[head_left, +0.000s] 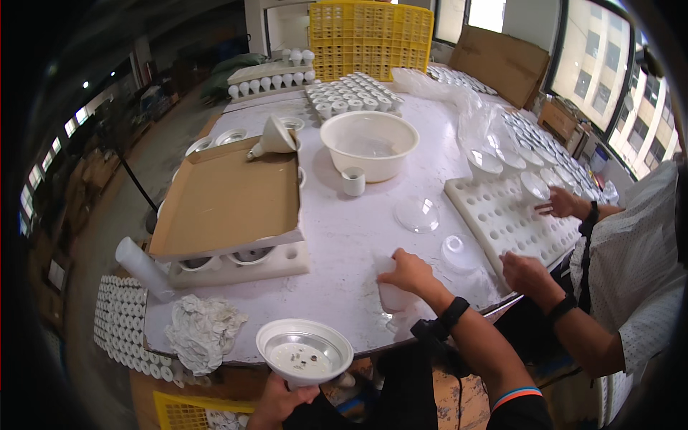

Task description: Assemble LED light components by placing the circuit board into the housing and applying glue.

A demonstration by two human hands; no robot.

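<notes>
My left hand (287, 398) holds a white lamp housing (304, 351) from below at the table's front edge. Its bowl faces up, showing a silvery inner wall and a pale board with small parts. Over the tabletop, my right hand (410, 275) has its fingers closed round a translucent plastic piece (390, 295), whose exact kind I cannot make out. A clear domed cover (417, 215) and a round translucent cover (460, 252) lie beyond that hand and to its right. A crumpled white cloth (204, 331) rests left of the housing.
At right, a co-worker's hands (562, 203) are over a white foam tray (502, 218) with holes. A cardboard tray (233, 197) bearing a lamp (276, 140) stands left. Behind are a white basin (370, 147), a small cup (353, 182) and a yellow crate (369, 36).
</notes>
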